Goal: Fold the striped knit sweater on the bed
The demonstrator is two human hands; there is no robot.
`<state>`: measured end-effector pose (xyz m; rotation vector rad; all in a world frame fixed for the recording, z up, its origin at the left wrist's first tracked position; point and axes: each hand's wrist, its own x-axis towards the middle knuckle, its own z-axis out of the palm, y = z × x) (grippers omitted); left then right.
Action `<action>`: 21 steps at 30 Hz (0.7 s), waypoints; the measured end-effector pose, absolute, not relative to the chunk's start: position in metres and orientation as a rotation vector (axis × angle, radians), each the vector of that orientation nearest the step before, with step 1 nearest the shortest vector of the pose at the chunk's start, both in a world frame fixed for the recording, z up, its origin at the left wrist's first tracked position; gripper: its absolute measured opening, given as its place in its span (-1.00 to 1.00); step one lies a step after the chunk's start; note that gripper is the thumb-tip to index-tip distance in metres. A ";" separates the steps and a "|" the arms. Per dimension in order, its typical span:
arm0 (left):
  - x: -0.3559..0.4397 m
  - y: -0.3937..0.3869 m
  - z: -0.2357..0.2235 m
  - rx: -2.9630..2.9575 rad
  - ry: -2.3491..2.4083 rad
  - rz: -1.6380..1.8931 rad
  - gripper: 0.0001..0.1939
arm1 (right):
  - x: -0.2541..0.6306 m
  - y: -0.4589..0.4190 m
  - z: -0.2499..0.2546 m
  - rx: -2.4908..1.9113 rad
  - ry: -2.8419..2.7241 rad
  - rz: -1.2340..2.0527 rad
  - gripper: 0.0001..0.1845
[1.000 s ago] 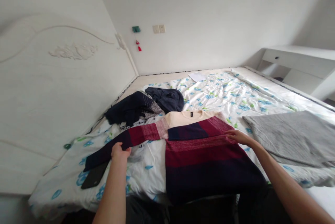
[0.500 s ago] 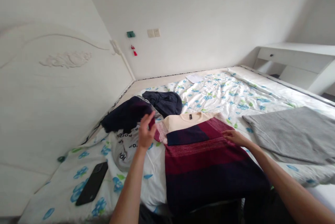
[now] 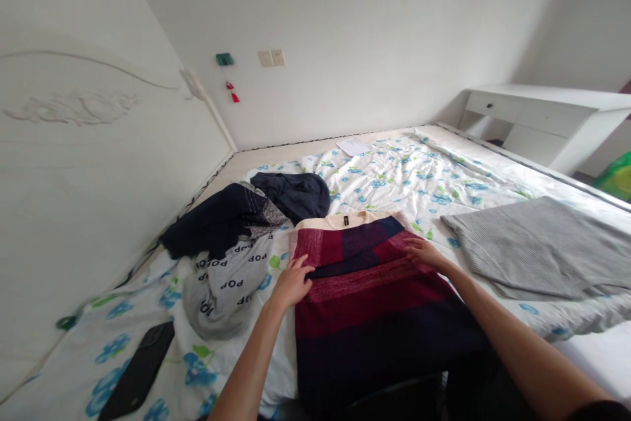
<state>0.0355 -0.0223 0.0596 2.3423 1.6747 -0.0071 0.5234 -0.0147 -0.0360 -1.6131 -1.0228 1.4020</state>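
Observation:
A striped knit sweater (image 3: 374, 303) in cream, maroon and navy lies spread at the bed's near edge, its collar pointing away from me. Both sleeves are laid inward across the chest. My left hand (image 3: 294, 282) rests on the sweater's left edge, fingers stretched out over the folded sleeve. On the opposite side, my right hand (image 3: 424, 254) touches the knit near the shoulder, its fingers extended and fairly flat. Left of the sweater lies a rumpled grey garment (image 3: 231, 286) with black lettering, beside dark clothes (image 3: 211, 217) in a heap.
A black phone (image 3: 140, 368) lies at the near left on the flowered sheet (image 3: 404, 171). To the right is a folded grey ribbed garment (image 3: 537, 247). Paper (image 3: 353, 146) lies near the wall, and a white desk (image 3: 537, 119) stands at the far right.
My left hand has brought the left sleeve over onto the chest and come down on the sweater's edge. My right hand has stayed by the right shoulder. The view has swung slightly right.

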 end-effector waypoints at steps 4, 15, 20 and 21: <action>0.031 -0.019 0.051 2.318 1.699 -0.147 -0.52 | 0.507 0.001 -0.034 -1.507 -0.761 1.453 -0.36; 0.007 -0.014 0.043 2.225 1.819 -0.254 -0.60 | 0.491 0.047 -0.047 -1.360 -0.432 1.483 -0.42; 0.000 -0.009 0.045 2.238 1.758 -0.232 -0.59 | 0.488 0.053 -0.035 -1.284 -0.441 1.435 -0.54; -0.001 -0.008 0.045 2.244 1.752 -0.206 -0.56 | 0.491 0.054 -0.029 -1.243 -0.447 1.431 -0.57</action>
